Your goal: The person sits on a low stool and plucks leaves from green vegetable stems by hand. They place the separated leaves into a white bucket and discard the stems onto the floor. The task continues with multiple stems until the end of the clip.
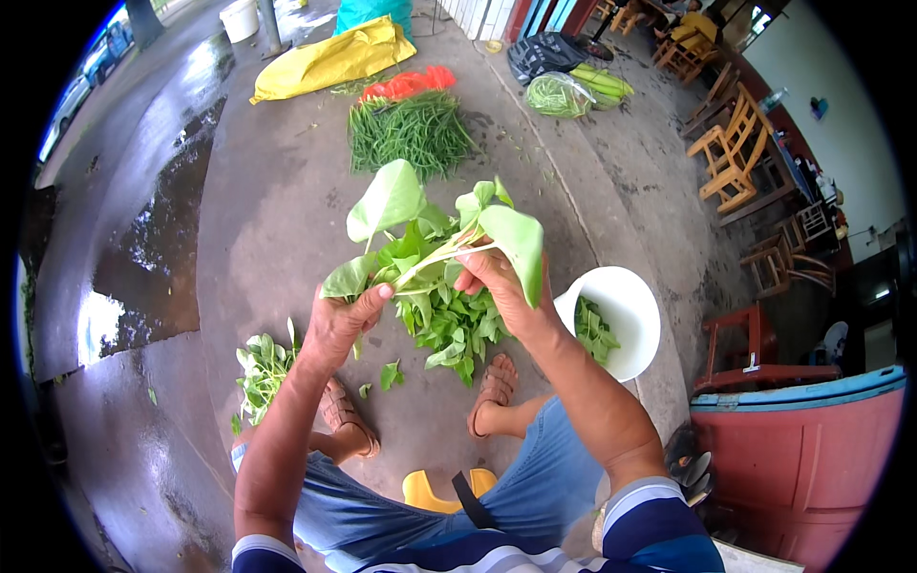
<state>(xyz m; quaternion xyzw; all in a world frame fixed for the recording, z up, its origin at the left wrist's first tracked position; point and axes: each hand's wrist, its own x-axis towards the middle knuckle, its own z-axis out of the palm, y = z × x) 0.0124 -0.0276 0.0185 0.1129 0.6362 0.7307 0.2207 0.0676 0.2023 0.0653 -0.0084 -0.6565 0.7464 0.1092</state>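
A bunch of leafy green stems [437,261] with broad leaves is held up between my hands. My left hand [347,319] grips the lower stems, thumb on top. Near the upper stems, my right hand [501,286] has its thumb and fingers bent at a stalk, partly behind a large leaf; whether it is closed on the stalk is unclear. Beneath, a pile of leafy greens [458,329] lies on the concrete between my sandalled feet. More leafy stems [261,369] lie by my left foot. A white bucket [634,322] with some leaves [593,333] in it is at my right.
Ahead are a heap of thin green stalks [408,136], a red plastic bag [412,84], a yellow sack [329,61] and bagged vegetables [559,97]. Wooden chairs [734,150] stand right, beyond a red panel [795,444]. Wet ground [154,251] is left. A person [693,32] sits far off.
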